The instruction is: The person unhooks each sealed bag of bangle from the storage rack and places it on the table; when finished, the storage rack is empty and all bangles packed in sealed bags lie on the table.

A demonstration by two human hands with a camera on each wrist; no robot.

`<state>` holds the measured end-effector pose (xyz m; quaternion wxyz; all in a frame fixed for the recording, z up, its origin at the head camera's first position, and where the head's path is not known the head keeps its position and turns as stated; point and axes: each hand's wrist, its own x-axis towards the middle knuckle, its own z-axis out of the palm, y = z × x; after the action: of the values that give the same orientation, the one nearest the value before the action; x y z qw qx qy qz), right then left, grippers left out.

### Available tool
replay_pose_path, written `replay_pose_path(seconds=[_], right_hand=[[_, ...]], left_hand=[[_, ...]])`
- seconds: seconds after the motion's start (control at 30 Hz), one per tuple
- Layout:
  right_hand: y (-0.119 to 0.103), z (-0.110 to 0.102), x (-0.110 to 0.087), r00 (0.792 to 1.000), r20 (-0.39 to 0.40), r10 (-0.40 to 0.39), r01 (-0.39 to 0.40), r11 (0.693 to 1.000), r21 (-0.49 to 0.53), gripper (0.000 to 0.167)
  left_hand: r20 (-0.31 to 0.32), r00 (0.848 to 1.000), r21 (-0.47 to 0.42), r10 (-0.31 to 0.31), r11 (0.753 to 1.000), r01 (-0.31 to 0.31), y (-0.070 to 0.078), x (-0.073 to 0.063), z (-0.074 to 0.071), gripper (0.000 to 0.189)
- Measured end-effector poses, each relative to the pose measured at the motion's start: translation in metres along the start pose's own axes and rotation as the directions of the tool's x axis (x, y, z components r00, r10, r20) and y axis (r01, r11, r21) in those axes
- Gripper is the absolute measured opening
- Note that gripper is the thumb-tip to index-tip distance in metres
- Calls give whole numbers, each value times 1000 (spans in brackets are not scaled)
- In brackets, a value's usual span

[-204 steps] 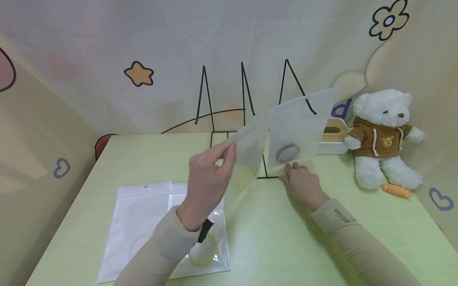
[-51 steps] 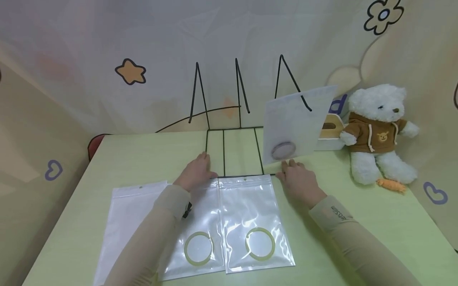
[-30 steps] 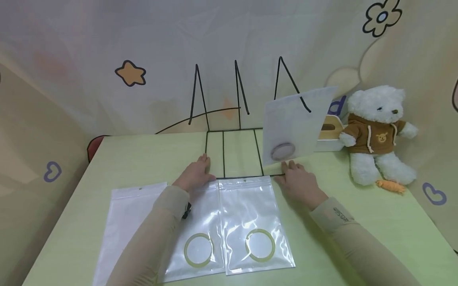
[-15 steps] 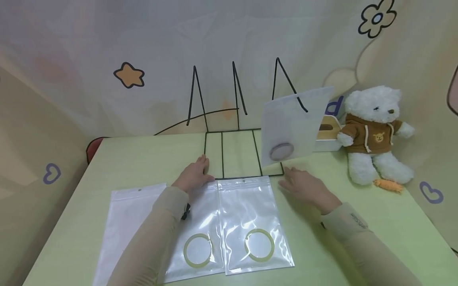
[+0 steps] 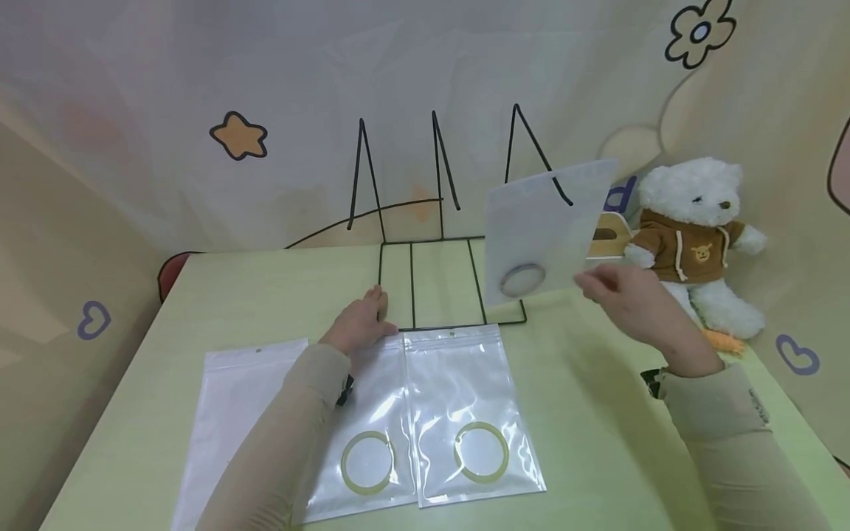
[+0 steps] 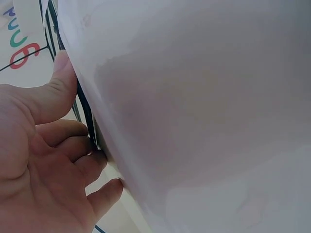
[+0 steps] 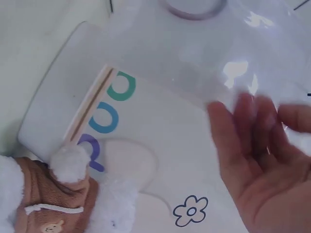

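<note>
A black wire display rack [image 5: 413, 295] with upright hooks stands at the back of the table. On its right hook hangs a white zip bag [image 5: 547, 221] with a purplish ring showing near the bottom. My left hand [image 5: 358, 321] holds the rack's front left corner, thumb by the front bar and fingers along the side bar. My right hand [image 5: 627, 299] is raised beside the hanging bag's lower right edge. Its fingers look loosely bent and blurred in the right wrist view, with nothing visible between them. A bag sheet [image 6: 194, 121] fills most of the left wrist view.
Two clear-fronted zip bags, a middle one [image 5: 368, 391] and a right one [image 5: 465, 376], lie in front of the rack, each with a yellow-green ring. Left of them lies a white bag [image 5: 232, 405]. A teddy bear [image 5: 697, 228] sits right, by a wooden-handled box [image 5: 611, 234].
My left hand has let go of the bag, now laid on the table, and moved to the rack's left corner. The right hand has left the rack's right corner, rising rightward.
</note>
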<state>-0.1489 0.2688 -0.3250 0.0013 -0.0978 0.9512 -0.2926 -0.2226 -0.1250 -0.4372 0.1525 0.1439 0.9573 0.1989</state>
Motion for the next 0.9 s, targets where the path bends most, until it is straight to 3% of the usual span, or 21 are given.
replay_pose_path(seconds=[0.03, 0.07, 0.17, 0.27, 0.37, 0.43, 0.67, 0.9], right_hand=[[-3, -6, 1, 995, -101, 14, -11, 1000, 22, 49], [-6, -11, 3, 976, -215, 26, -14, 998, 57, 47], [-13, -19, 11, 884, -464, 53, 20, 988, 150, 41], [-17, -22, 20, 800, -596, 66, 70, 977, 202, 38], [-20, -25, 27, 762, -642, 78, 84, 972, 218, 37], [-21, -28, 32, 756, -649, 86, 88, 969, 230, 38], [-26, -33, 41, 783, -616, 87, 117, 952, 283, 42], [-30, -34, 44, 791, -606, 78, 123, 951, 283, 41]], left_hand=[[0, 1000, 1, 1, 1000, -1, 1, 0, 0, 76], [0, 1000, 4, 3, 1000, -3, 1, 0, -1, 76], [1, 1000, 4, 2, 1000, -2, 3, -1, -2, 76], [5, 1000, -2, -1, 1000, 1, 4, -2, -2, 77], [7, 1000, -1, -3, 1000, 3, 4, -3, -2, 76], [5, 1000, 3, -3, 1000, 2, 4, -4, -2, 76], [15, 1000, 23, 4, 1000, -4, 3, -2, -2, 76], [15, 1000, 30, 5, 1000, -5, 2, 0, -1, 75]])
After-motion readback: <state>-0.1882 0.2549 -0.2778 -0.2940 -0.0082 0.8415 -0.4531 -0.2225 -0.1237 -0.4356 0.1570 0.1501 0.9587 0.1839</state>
